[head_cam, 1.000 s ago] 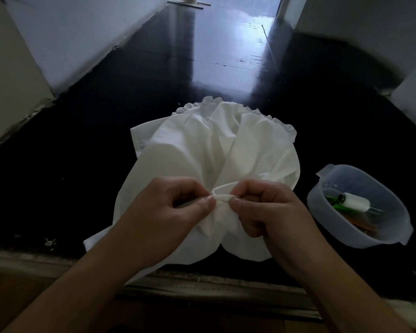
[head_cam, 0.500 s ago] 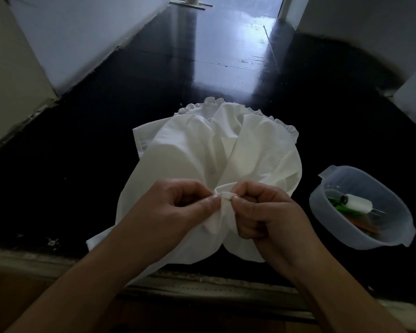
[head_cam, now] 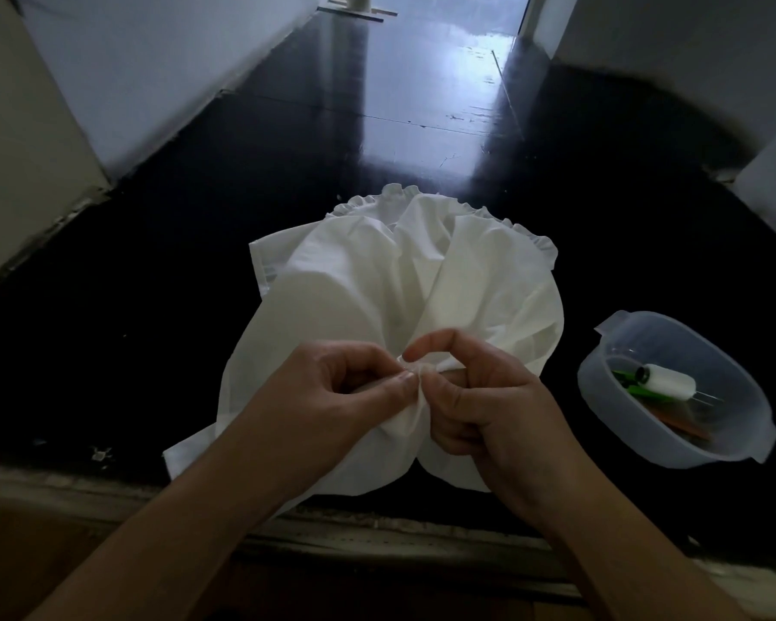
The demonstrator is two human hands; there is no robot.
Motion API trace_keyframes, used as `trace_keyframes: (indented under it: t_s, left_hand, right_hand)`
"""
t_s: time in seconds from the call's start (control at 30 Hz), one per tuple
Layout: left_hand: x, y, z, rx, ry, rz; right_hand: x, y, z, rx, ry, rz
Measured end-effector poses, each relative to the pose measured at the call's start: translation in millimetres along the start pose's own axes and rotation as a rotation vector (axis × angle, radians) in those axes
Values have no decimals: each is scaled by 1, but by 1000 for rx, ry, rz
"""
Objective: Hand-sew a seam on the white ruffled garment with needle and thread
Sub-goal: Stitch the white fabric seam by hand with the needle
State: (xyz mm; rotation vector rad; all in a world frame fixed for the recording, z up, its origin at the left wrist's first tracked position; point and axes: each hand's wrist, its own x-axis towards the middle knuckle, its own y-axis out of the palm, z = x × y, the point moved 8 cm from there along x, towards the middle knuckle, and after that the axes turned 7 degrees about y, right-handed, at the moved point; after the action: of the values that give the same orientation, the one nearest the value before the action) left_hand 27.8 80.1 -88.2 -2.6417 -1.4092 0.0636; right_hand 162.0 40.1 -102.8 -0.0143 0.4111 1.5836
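Pinching a small gathered fold of the white ruffled garment (head_cam: 377, 298), both hands meet just above the near edge of the black surface (head_cam: 153, 271). The left hand (head_cam: 332, 405) clamps the cloth between thumb and curled fingers (head_cam: 395, 383), the thumb tip lying right against the fold. The right hand (head_cam: 476, 410) grips the same fold from the other side, its forefinger hooked over the top of it and its other fingers curled into the cloth below. The 2 thumbs are almost touching. No needle or thread can be made out at the fold; it is too small and dim to tell.

The garment lies spread on the surface near the middle of the near edge, its frilled hem turned toward the far side and its lower part draping just over the near edge.

Toward the near right corner, well apart from the garment, stands a translucent plastic container (head_cam: 601, 387). Inside it lie a spool of white thread (head_cam: 668, 382), something green and something orange-brown.
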Motion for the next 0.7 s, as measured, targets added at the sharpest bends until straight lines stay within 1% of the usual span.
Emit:
trace_keyframes:
  t_s: [0.13, 0.23, 0.5, 0.7]
  left_hand:
    - [1, 1, 2, -69, -12, -2]
    - [1, 0, 6, -153, -53, -27]
    - [2, -2, 11, -269, -113, -62]
    - [2, 4, 14, -334, -146, 10]
  right_hand:
    - [1, -1, 0, -11, -28, -6]
    - [0, -9, 3, -22, -50, -47]
    - [-5, -27, 16, -203, -122, -94]
    - [-6, -26, 17, -289, -163, -184]
